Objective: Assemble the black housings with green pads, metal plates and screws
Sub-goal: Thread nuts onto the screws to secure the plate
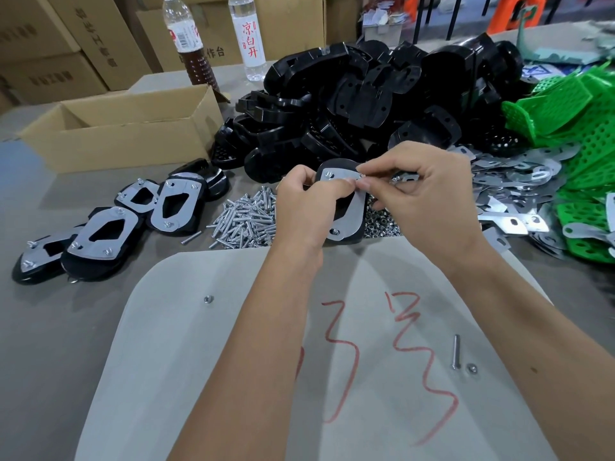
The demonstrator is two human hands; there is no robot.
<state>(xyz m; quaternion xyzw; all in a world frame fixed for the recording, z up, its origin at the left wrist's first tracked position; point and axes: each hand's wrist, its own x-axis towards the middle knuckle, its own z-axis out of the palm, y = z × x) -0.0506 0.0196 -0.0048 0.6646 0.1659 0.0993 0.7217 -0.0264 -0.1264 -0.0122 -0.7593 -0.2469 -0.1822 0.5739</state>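
My left hand grips a black housing with a metal plate on its upper face, tilted towards me above the table. My right hand pinches something small at the plate's top right corner; what it holds is hidden by the fingertips. A screw stands in the plate's top left hole. Behind lies a big heap of black housings. Green pads pile at the far right, loose metal plates beside them. Screws heap left of my hands, nuts under them.
Several finished housings lie at the left. An open cardboard box sits behind them, two bottles beyond. A grey sheet with red marks lies in front, carrying a loose screw and nuts.
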